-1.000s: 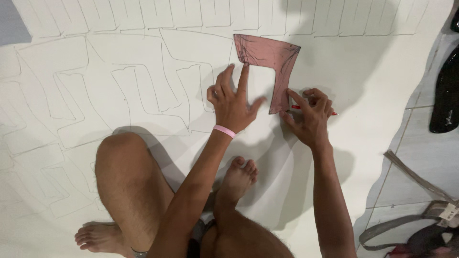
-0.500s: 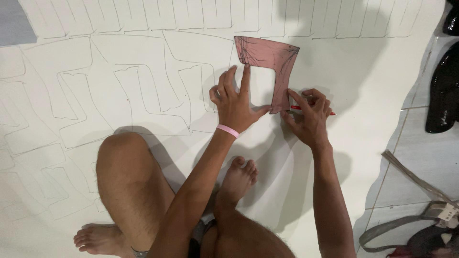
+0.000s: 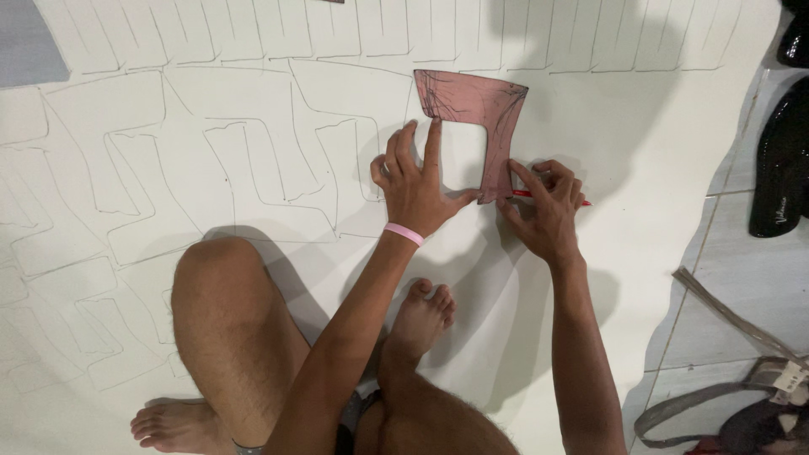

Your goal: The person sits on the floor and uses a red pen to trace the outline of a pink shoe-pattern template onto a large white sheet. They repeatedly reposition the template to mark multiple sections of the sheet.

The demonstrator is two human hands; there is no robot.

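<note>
Underfoot, a large white sheet (image 3: 590, 126) covers most of the floor, drawn all over with traced outlines of one repeated shape. It ends at the right on grey floor tiles (image 3: 716, 303), where black glossy shoes (image 3: 779, 160) stand far right and a bag with grey straps (image 3: 742, 413) lies near right; what the bag holds cannot be told. On the sheet's far middle lies a brownish-pink pattern template (image 3: 480, 114), flat, with a notch cut from its near side. The left hand (image 3: 417, 181) presses on it, fingers spread, index reaching into the notch. The right hand (image 3: 548, 206), just right of the template's near-right leg, grips a red pen (image 3: 556, 197) at that edge.
</note>
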